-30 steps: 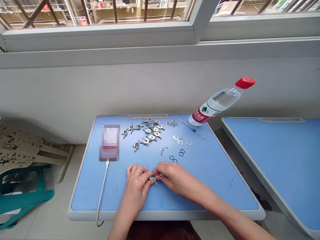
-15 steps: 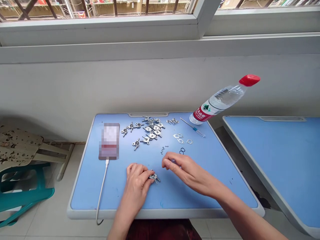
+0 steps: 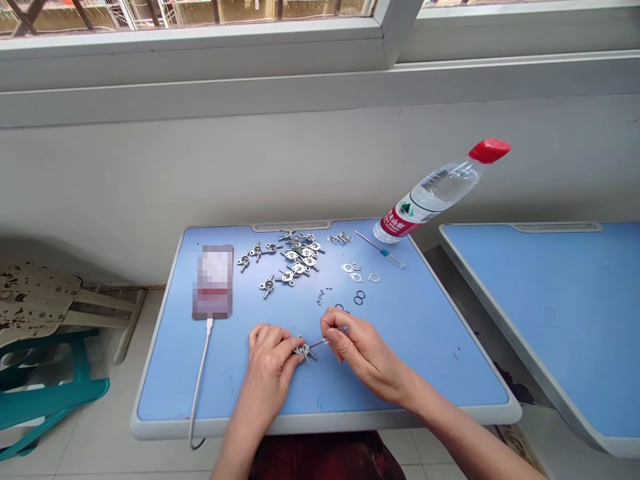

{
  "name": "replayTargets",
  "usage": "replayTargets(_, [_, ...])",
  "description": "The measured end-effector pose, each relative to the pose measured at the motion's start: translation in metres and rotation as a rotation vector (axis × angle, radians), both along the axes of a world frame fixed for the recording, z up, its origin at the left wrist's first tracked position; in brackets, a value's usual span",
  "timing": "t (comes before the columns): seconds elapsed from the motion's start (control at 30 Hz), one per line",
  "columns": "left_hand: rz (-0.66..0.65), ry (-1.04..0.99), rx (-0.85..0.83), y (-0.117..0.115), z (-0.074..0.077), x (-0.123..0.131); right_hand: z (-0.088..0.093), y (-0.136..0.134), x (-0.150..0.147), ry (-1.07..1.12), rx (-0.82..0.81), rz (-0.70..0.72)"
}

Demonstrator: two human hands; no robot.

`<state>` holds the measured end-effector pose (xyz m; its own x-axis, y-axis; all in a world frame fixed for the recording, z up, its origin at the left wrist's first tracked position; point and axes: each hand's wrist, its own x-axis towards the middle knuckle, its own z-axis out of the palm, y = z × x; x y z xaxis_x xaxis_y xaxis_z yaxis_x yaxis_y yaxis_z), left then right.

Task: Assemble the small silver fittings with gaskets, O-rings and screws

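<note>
Okay, held part: a small winged metal fitting (image 3: 303,351) sits just above the desk's near edge, a little left of centre, pinched at the right side of my left-hand view.

Left hand: the left hand (image 3: 267,357) is narrow and closed, its fingers curled around the fitting.

Right hand: the right hand (image 3: 363,353) is in a narrow pinch on a slim screwdriver (image 3: 320,343), whose thin shaft runs left; its tip looks to meet the fitting, though at this distance I can't be certain.

Nearest spares: tiny screws (image 3: 321,296) lie far of the right hand, with black O-rings (image 3: 359,298) just to their right.

Far group: a loose pile of matching winged fittings (image 3: 300,257) sits near the far edge; flat metal gaskets (image 3: 353,268) lie to its right.

Second tool: a screwdriver with a blue band (image 3: 383,253) lies at the far right of the desk.

Also on the desk: a pixelated phone (image 3: 213,281) on the left, trailing a white cable (image 3: 200,380); a water bottle with a red cap (image 3: 430,193) leans over the far right corner.

Surface: a blue desk (image 3: 325,424) with a grey rim; a second blue desk (image 3: 550,320) stands to the right.

Floor, left: a teal stool (image 3: 50,400).
</note>
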<state>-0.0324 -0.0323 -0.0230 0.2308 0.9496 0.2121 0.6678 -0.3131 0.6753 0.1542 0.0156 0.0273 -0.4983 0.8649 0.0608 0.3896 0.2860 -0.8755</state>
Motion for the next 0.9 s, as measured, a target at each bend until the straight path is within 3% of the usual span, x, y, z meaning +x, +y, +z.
replayTargets(0.57, [-0.009, 0.001, -0.014, 0.0, -0.001, -0.001, -0.004, 0.001, 0.001, -0.059, 0.076, 0.077])
replayTargets(0.9, [-0.014, -0.001, -0.017, 0.0, 0.0, -0.001, 0.009, 0.007, 0.006, -0.108, 0.114, 0.247])
